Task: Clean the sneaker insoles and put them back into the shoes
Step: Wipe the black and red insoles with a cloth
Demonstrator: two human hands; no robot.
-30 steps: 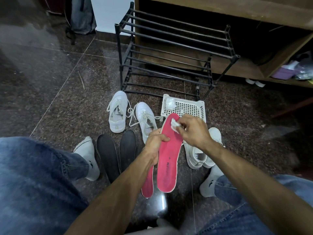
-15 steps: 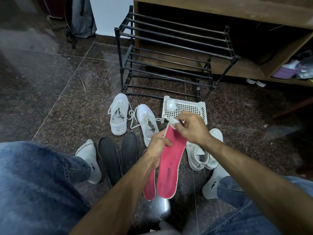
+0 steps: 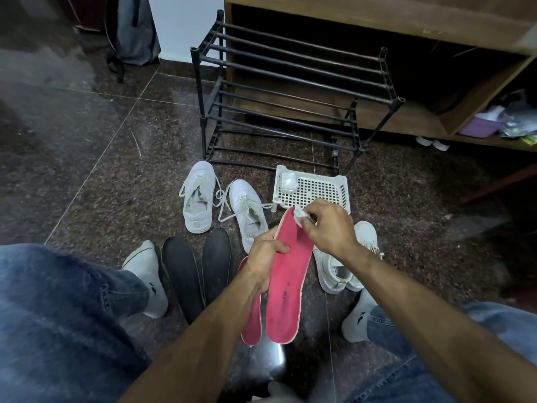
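Wipe has travelled from mid-forefoot up to the toe tip of the pink foam insole.

The right hand, fingers pinched round a small crumpled white wipe, now presses it at the insole's 12 o'clock end, where a second ago it rubbed lower down; that stroke looks nearly finished. The left hand keeps its curled grip on the insole's left edge, at 9 o'clock. A second pink insole lies just beside, with two black insoles at 9 o'clock. Farther off stand two white lace-up sneakers, another white pair at 3 o'clock, and a white slotted plastic basket at 12 o'clock. No insole is back in a shoe yet.
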